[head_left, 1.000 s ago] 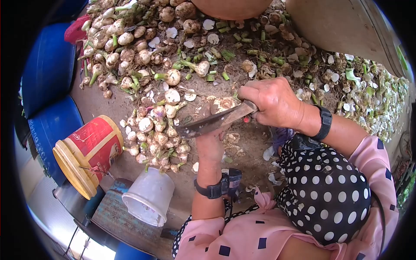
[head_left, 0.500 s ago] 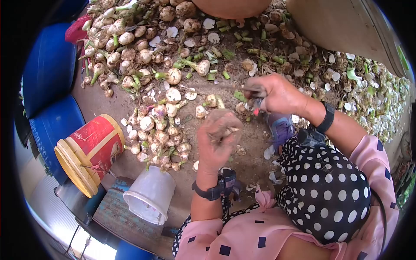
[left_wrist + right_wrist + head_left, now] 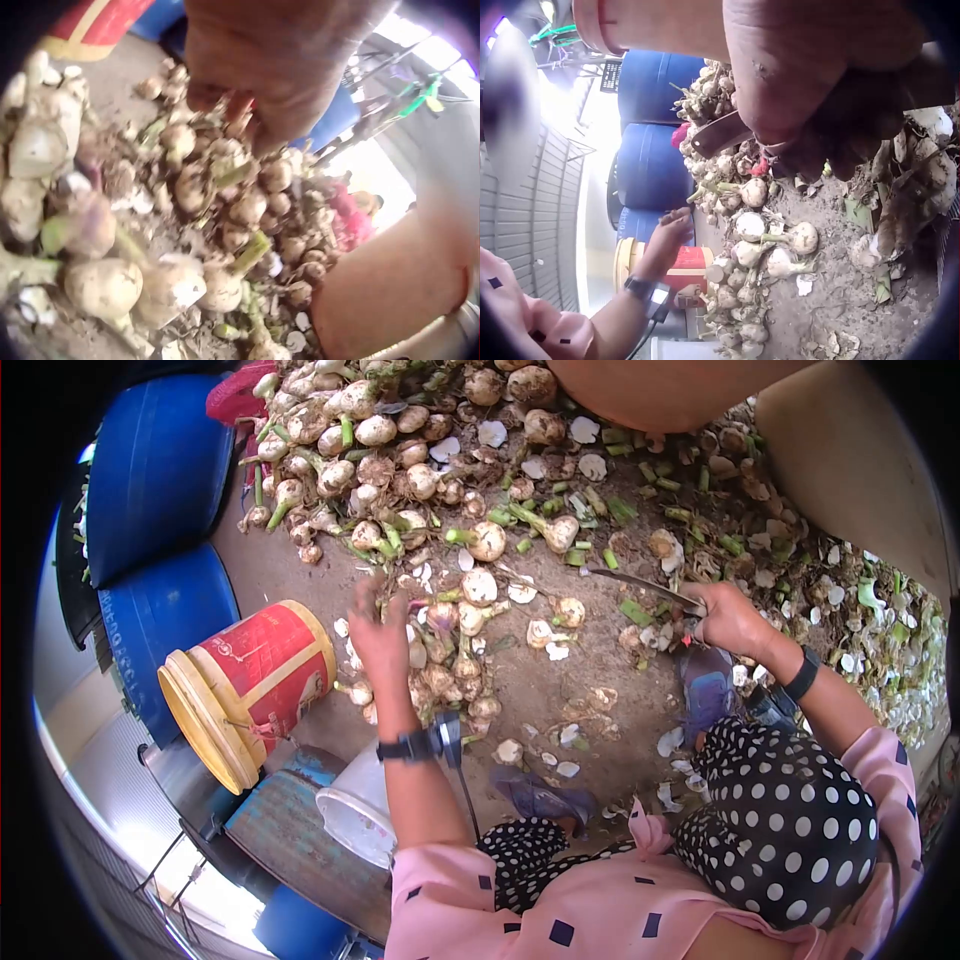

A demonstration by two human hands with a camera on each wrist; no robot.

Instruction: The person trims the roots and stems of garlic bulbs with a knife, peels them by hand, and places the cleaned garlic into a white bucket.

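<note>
The right hand [image 3: 728, 618] grips a knife [image 3: 645, 585] by its handle, the dark blade pointing left over the ground; the right wrist view also shows the blade [image 3: 721, 135] beyond the curled hand [image 3: 817, 75]. The left hand [image 3: 380, 635] reaches forward with its fingers extended, beside the left edge of the small heap of trimmed bulbs [image 3: 440, 675], and holds nothing visible. In the left wrist view the left hand [image 3: 277, 60] hangs above dirty bulbs [image 3: 247, 206], its fingertips partly hidden. Single bulbs with green stems [image 3: 487, 542] lie between the hands and the large pile [image 3: 375, 430].
A red and yellow bucket [image 3: 262, 675] lies tipped at left, with a white bucket [image 3: 358, 805] below it. Blue barrels [image 3: 160, 470] stand behind. Cut stems and peelings [image 3: 800, 560] spread at right. Large containers [image 3: 680, 390] stand at the top, and shoes [image 3: 712, 685] near the knees.
The left hand has moved left and forward, away from the right hand, and its fingers have straightened. The right hand still grips the knife, now farther from the left. The head view has shifted.
</note>
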